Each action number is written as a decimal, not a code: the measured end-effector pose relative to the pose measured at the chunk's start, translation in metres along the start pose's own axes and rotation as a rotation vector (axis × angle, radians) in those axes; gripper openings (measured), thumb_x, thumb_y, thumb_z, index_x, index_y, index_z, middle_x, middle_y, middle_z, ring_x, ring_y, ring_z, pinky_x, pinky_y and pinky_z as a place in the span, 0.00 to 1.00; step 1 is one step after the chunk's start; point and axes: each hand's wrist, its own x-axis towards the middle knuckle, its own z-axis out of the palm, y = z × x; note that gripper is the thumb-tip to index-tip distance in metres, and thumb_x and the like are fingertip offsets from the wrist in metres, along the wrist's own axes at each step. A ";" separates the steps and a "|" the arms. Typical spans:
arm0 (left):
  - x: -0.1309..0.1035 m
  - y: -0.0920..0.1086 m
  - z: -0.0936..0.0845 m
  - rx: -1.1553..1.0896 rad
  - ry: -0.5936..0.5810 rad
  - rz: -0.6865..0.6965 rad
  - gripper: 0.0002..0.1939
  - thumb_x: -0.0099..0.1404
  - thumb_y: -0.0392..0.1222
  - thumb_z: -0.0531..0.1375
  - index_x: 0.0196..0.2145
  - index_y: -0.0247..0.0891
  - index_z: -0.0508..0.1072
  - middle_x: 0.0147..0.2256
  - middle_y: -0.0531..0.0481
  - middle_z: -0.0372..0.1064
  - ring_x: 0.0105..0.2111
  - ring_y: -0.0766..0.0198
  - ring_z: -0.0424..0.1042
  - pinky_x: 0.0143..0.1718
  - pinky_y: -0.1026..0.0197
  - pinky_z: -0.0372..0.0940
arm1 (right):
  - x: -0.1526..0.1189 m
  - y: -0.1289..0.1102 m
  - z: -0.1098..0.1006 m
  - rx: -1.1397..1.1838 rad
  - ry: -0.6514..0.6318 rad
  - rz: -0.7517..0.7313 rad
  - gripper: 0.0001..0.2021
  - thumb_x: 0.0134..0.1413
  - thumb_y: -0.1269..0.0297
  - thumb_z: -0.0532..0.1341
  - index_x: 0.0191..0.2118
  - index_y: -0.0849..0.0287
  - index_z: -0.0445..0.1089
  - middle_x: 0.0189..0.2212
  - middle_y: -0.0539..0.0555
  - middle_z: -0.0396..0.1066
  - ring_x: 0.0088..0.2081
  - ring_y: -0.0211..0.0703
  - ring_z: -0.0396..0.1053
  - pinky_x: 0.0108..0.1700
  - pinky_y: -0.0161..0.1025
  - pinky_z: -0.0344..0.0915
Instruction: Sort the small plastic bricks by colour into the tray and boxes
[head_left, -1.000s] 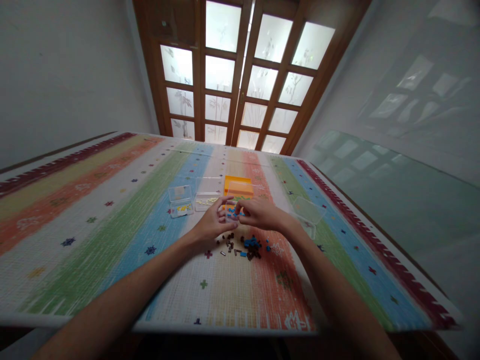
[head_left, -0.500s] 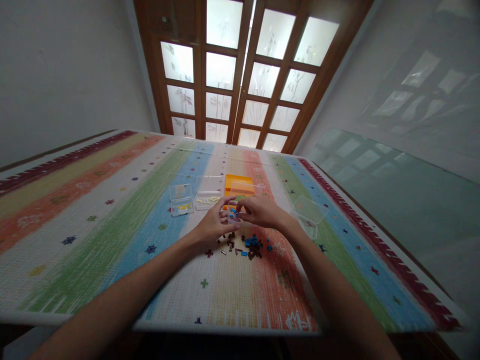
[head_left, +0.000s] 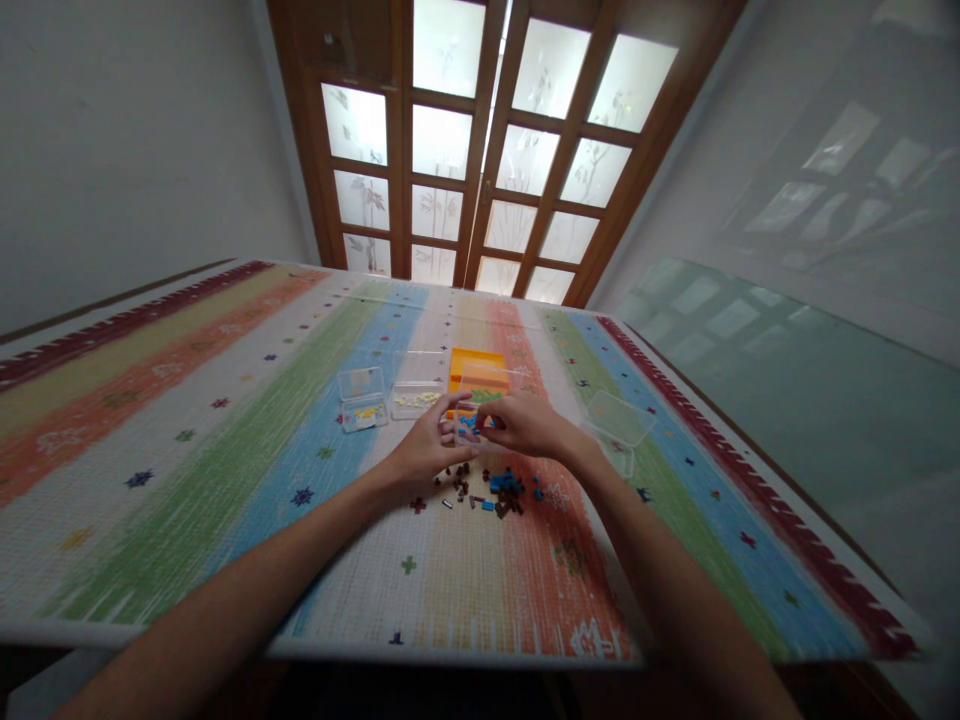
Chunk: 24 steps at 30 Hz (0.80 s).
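My left hand (head_left: 426, 448) grips the left side of a small clear plastic box (head_left: 466, 439), thumb at the near side and fingers at the far side. Small blue building bricks (head_left: 470, 423) lie inside it. Over the box's right part, my right hand (head_left: 525, 424) has its fingers curled together at the tips; whatever they hold, if anything, is hidden. On the cloth just in front of both hands is a loose pile of brown and blue bricks (head_left: 507, 484), with several small brown pieces (head_left: 461, 490) scattered to its left.
Behind the hands stands an orange tray (head_left: 478, 358), with green pieces (head_left: 486, 396) near it. Clear open boxes with yellow pieces (head_left: 367, 413) and cream pieces (head_left: 417, 400) stand to the left. Another clear box (head_left: 621, 420) lies right. A striped cloth (head_left: 225, 480) covers the table.
My right hand has shifted slightly right and its fingers have drawn back from the blue bricks, which now show more. My left hand and the box have stayed put.
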 end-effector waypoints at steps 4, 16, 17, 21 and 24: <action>-0.001 -0.002 0.000 0.005 -0.005 0.004 0.36 0.53 0.34 0.71 0.58 0.42 0.63 0.57 0.40 0.64 0.40 0.64 0.76 0.43 0.58 0.72 | 0.002 0.000 0.004 0.000 -0.005 -0.004 0.10 0.58 0.68 0.60 0.42 0.58 0.79 0.29 0.54 0.76 0.30 0.40 0.68 0.31 0.35 0.52; 0.001 0.002 0.000 -0.045 -0.006 -0.017 0.37 0.52 0.32 0.71 0.57 0.41 0.63 0.55 0.41 0.67 0.41 0.62 0.77 0.44 0.58 0.72 | 0.006 0.000 0.008 0.068 0.029 -0.053 0.12 0.57 0.70 0.59 0.45 0.59 0.76 0.32 0.53 0.76 0.31 0.39 0.68 0.32 0.34 0.53; 0.001 0.002 0.000 -0.039 -0.002 -0.015 0.37 0.51 0.32 0.71 0.57 0.41 0.63 0.56 0.40 0.66 0.41 0.61 0.77 0.45 0.57 0.72 | 0.007 0.000 0.008 0.069 0.029 -0.055 0.12 0.57 0.70 0.59 0.45 0.60 0.76 0.32 0.54 0.76 0.31 0.40 0.68 0.33 0.34 0.54; 0.002 0.000 -0.002 -0.017 0.005 -0.008 0.38 0.51 0.32 0.71 0.57 0.41 0.64 0.57 0.40 0.65 0.42 0.61 0.77 0.46 0.56 0.71 | 0.009 0.000 0.009 0.075 0.022 -0.058 0.10 0.56 0.71 0.59 0.42 0.60 0.75 0.34 0.54 0.76 0.32 0.40 0.68 0.33 0.34 0.54; 0.002 -0.002 -0.002 -0.023 -0.003 -0.008 0.38 0.52 0.32 0.71 0.58 0.41 0.63 0.55 0.40 0.67 0.42 0.60 0.77 0.46 0.56 0.71 | 0.010 0.000 0.010 0.083 0.021 -0.058 0.10 0.56 0.72 0.59 0.41 0.60 0.75 0.33 0.54 0.76 0.32 0.40 0.68 0.33 0.34 0.54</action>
